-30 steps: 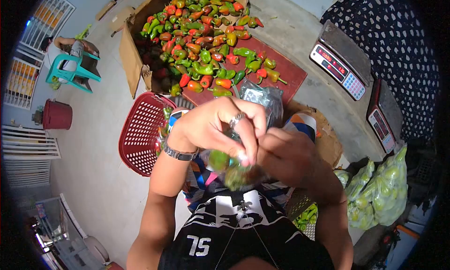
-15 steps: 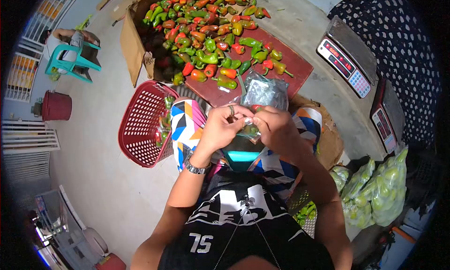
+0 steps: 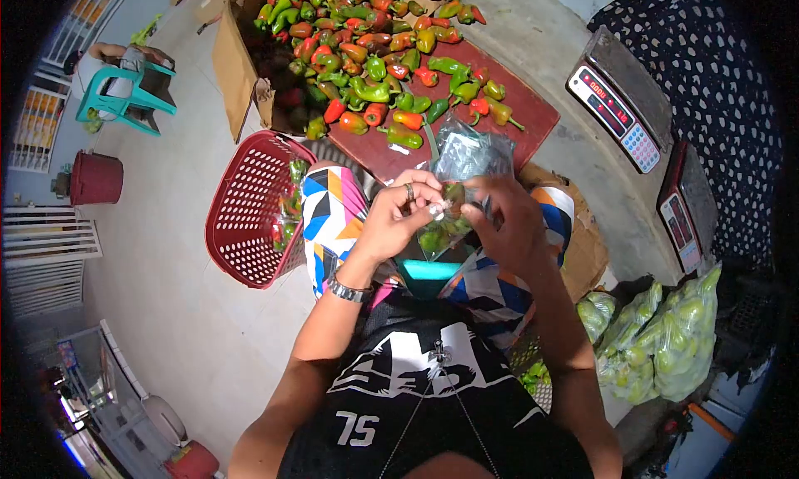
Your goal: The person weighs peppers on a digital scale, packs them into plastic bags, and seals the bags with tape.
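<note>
A small clear plastic bag of peppers (image 3: 435,238) hangs between my hands above my lap. My left hand (image 3: 399,217), with a ring and a wristwatch, is closed in a pinch on the bag's gathered, whitish neck. Close by on the other side is my right hand (image 3: 505,225), its thumb and forefinger apart beside the bag; its other fingers are partly hidden. Just beyond lies a stack of clear plastic bags (image 3: 474,156) on the red board (image 3: 533,117). Loose red and green peppers (image 3: 366,88) spread over the board's far side.
A red perforated basket (image 3: 241,221) with bagged peppers stands left of my knees. An open cardboard box (image 3: 233,79) sits behind it. Two digital scales (image 3: 616,104) are at the right, above large bags of green produce (image 3: 682,337). A person sits near a teal chair (image 3: 125,96).
My right hand has parted from the bag's neck and its fingers have opened, shifting slightly right. My left hand still pinches the neck, and more of the bag shows.
</note>
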### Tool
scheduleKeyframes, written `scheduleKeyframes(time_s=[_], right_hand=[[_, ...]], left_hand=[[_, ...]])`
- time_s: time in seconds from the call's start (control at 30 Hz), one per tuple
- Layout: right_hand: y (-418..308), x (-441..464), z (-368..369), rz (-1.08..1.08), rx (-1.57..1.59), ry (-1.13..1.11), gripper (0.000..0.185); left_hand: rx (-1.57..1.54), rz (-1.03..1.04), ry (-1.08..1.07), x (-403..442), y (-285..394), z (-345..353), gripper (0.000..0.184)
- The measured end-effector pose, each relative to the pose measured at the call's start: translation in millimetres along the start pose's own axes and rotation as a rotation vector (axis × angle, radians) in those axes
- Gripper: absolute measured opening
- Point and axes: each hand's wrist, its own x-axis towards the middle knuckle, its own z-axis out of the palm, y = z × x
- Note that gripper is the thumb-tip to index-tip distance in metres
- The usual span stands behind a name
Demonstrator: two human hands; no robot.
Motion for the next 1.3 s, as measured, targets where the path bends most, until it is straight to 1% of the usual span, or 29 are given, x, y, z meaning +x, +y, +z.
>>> scheduleKeyframes(time_s=[0.07,0.1,0.2,0.3,0.33,0.4,0.43,0.5,0.6,0.7,0.8,0.9,1.0,1.07,1.1,1.2,1.23,1.3], right_hand=[[2.8,2.8,2.2,-0.357,-0.14,0.057,0.021],[3.9,-2.1,3.7,-0.344,-0.227,-0.064,0.03],[24.9,-5.8,8.1,-0.382,-0.305,-0.16,0.034],[34.0,-2.4,19.5,-0.386,-0.4,-0.166,0.023],[30.0,-2.5,22.5,-0.242,-0.233,-0.119,0.019],[16.2,-2.9,28.1,0.048,0.102,-0.027,0.015],[17.4,1.0,24.7,0.212,0.367,-0.132,0.017],[25.9,9.3,13.2,0.549,0.895,-0.333,0.021],[40.1,8.8,16.2,0.626,1.258,-0.453,0.021],[43.0,12.8,18.0,0.776,1.391,-0.552,0.024],[27.7,10.2,12.1,0.753,1.06,-0.454,0.021],[24.8,-2.9,37.8,0.465,0.765,-0.1,0.016],[17.3,-12.3,55.9,0.236,0.306,0.158,0.018],[23.1,-11.3,74.3,0.15,0.189,0.275,0.021],[25.4,-12.1,81.8,0.112,0.13,0.336,0.022],[31.5,-7.8,92.6,0.121,0.136,0.406,0.023],[33.8,-7.9,94.2,0.109,0.091,0.415,0.023],[39.2,-8.0,96.9,0.086,-0.001,0.432,0.025]], left_hand=[[-0.178,-0.105,-0.046,-0.3,4.5,-0.7,0.016],[-0.122,-0.106,-0.099,0.7,9.1,-3.5,0.014],[-0.058,-0.162,-0.066,-0.5,20.6,-1.5,0.009],[0.242,0.056,0.018,-3.8,30.6,0.6,0.013],[0.35,0.127,0.054,-3.8,31.1,1.5,0.015],[0.387,0.182,0.114,-9.9,30.4,7.5,0.02],[0.406,0.21,0.148,-12.4,29.4,8.6,0.022],[0.391,0.255,0.14,-13.1,27.4,7.5,0.025],[0.365,0.295,0.137,-13.1,30.4,6.9,0.028],[0.314,0.285,0.159,-13.6,37.0,8.4,0.026],[0.276,0.24,0.188,-13.3,32.0,9.0,0.02],[0.247,0.156,0.237,-9.7,18.4,8.4,0.014],[0.182,0.053,0.321,-6.1,3.9,18.7,0.01],[0.195,0.018,0.376,-1.8,-7.2,27.3,0.009],[0.265,0.089,0.404,2.8,-14.2,30.2,0.008],[0.213,-0.063,0.469,1.9,-25.0,39.5,0.008],[0.053,-0.185,0.483,0.9,-32.2,43.0,0.008],[-0.084,-0.225,0.499,1.8,-37.7,46.3,0.008]])
